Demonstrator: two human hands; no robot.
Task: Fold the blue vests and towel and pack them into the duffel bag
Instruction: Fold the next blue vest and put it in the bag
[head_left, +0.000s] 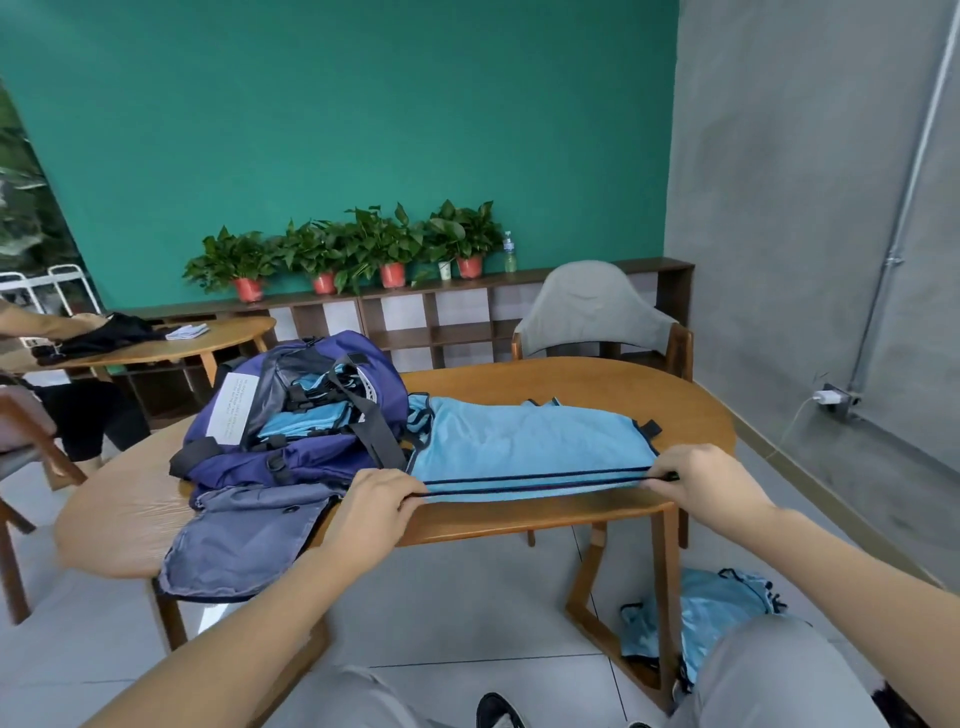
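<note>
Head view, looking down over a wooden table (597, 384). White label (232, 410) sewn to the dark purple duffel bag (291, 415), printed with small lines of text too blurred to read; no other writing legible. Blue vest (524, 441) spread flat on the tabletop just right of the bag, its near dark-trimmed edge doubled and pulled taut along the table's front edge. Left hand (371, 506) at the left end of that edge, fingers curled and pinching the trim. Right hand (706, 480) at the right end, fingers likewise curled, thumb and fingertips pinching the trim. Bag lying open at the table's left, grey flap (244, 540) hanging over the near edge, folded light blue fabric (306, 423) visible inside under grey straps. More blue vests (711, 618) heaped low at the right, beside the person's grey-clad knee. Potted plants (337, 254) and a bottle (509, 253) on a low shelf against the green wall; grey chair (592, 306) behind the table.
</note>
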